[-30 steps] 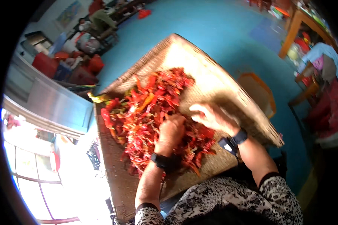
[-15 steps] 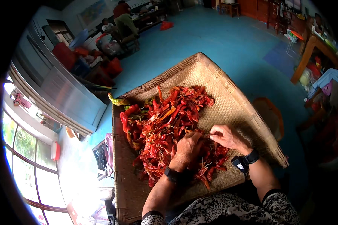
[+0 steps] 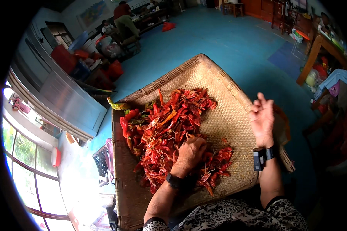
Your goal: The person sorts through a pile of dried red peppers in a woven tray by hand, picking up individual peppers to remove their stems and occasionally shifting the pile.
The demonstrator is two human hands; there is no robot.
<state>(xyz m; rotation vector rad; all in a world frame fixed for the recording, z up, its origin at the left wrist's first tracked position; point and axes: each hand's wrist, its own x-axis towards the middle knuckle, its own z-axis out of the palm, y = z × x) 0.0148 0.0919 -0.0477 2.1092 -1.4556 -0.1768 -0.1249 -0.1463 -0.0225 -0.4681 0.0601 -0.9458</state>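
A heap of dried red chili peppers (image 3: 169,119) lies in a large square woven basket (image 3: 229,104) in front of me. My left hand (image 3: 192,152) is closed and rests low on the near right part of the heap. Its curled fingers point down among the peppers, so what they grip is hidden. My right hand (image 3: 262,117) is raised over the basket's right rim, fingers apart and palm turned up, with nothing visible in it. Between the hands, a smaller clump of peppers (image 3: 221,158) sits at the heap's right edge.
A yellow-green pepper (image 3: 117,104) lies across the basket's far left edge. Left stands a pale door panel (image 3: 75,100) beside a bright window (image 3: 31,154). A person (image 3: 124,19) bends over at the back. On the right are a wooden frame (image 3: 316,57) and a light blue cloth (image 3: 339,81).
My right hand has lifted away from beside my left hand, moving right and farther out to the basket rim, and its fingers have opened. My left hand stays at the heap.
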